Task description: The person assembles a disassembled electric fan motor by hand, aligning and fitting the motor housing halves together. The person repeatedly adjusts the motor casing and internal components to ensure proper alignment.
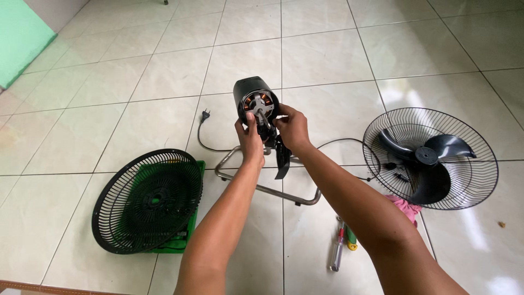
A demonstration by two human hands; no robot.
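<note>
Our left hand [250,136] and right hand [292,128] grip the bared motor [256,101] — guards [147,199] and blade [431,158] already off, motor not yet apart.

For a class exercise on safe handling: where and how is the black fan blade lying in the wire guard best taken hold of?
Grip the fan blade by its raised central hub, coming straight down from above. It lies flat in the upturned wire guard, whose rim blocks any side approach, and the wings look thin and curved, so likely a poorer hold.

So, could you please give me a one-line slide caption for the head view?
Both hands, left hand and right hand, hold an opened fan motor above its metal stand.
</note>
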